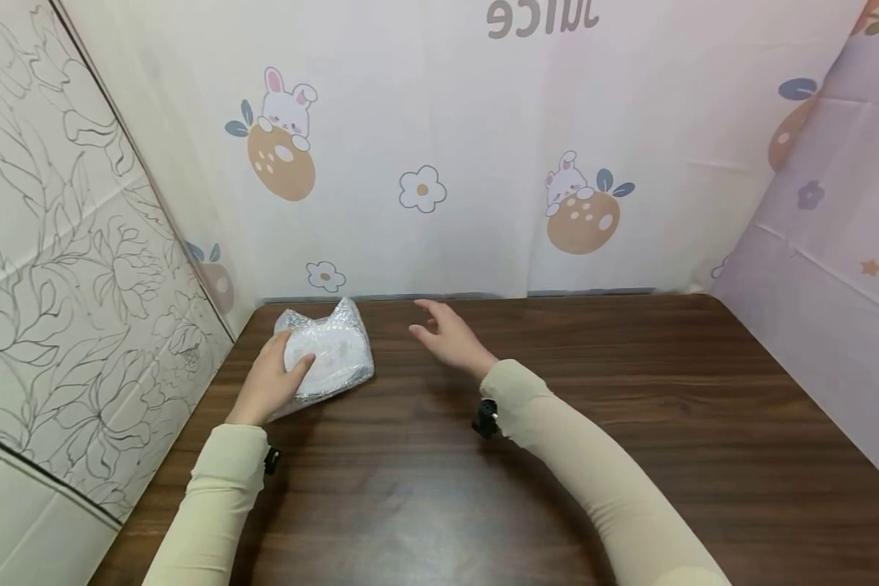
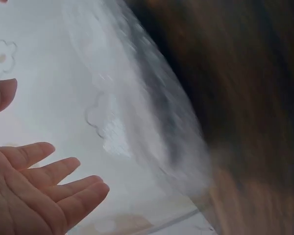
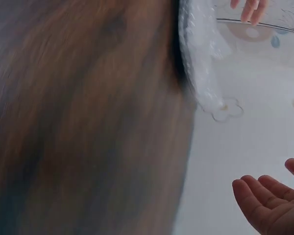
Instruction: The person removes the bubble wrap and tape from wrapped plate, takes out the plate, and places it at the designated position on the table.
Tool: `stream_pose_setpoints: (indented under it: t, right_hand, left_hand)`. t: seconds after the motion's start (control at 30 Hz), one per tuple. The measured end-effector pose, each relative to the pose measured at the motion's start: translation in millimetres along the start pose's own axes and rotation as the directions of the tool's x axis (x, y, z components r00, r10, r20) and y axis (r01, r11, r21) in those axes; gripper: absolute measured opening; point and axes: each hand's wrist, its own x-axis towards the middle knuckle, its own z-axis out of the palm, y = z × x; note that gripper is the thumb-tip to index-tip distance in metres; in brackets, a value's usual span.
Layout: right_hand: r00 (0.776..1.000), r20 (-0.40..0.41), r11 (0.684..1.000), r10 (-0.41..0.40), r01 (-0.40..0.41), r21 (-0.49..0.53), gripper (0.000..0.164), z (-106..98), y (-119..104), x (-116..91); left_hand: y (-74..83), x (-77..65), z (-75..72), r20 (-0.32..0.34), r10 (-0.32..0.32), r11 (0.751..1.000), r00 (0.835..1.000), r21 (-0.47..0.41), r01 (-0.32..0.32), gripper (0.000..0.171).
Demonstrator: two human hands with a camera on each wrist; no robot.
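Note:
A bubble-wrapped package (image 1: 331,356), whitish and flat with two pointed corners at its far side, is at the left rear of the brown table. My left hand (image 1: 265,382) is at the package's left side and overlaps it in the head view. Seen from the left wrist, that hand's fingers (image 2: 51,183) extend nearly straight and spread, with the blurred bubble wrap (image 2: 179,122) beyond them. My right hand (image 1: 454,338) hovers to the right of the package, fingers loosely extended and holding nothing. The right wrist view shows its fingers (image 3: 262,193) apart from the wrap (image 3: 198,54).
The dark wood-grain table (image 1: 630,407) reaches back to a wall hanging (image 1: 454,106) printed with rabbits and flowers. A white floral-line panel (image 1: 95,244) borders the left side, and a pale curtain (image 1: 842,268) the right. Small black devices (image 1: 486,418) sit at both wrists.

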Motion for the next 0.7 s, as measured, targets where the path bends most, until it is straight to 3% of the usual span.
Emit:
stream_pose_setpoints:
  t: [0.1, 0.27, 0.43, 0.7]
  right_hand:
    - [0.999, 0.037, 0.999, 0.018, -0.019, 0.028, 0.059, 16, -3, 7]
    - [0.995, 0.105, 1.0, -0.003, 0.001, 0.017, 0.061, 44, -9, 15]
    - [0.98, 0.195, 0.998, -0.046, 0.055, -0.041, 0.061, 69, -19, 19]
    - [0.955, 0.294, 0.987, -0.036, 0.081, -0.141, 0.065, 93, -31, 22]
  left_hand:
    - [-11.8, 1.9, -3.8, 0.014, -0.02, 1.0, 1.0, -0.001, 0.02, 0.075]
    - [-29.0, 2.4, -10.3, 0.076, -0.107, 0.994, 0.991, -0.029, 0.109, 0.079]
    - [-42.8, 0.5, -13.9, 0.152, -0.192, 0.979, 0.97, -0.047, 0.201, 0.082]
    - [-52.3, 2.6, -13.4, 0.239, -0.275, 0.951, 0.931, -0.078, 0.3, 0.079]
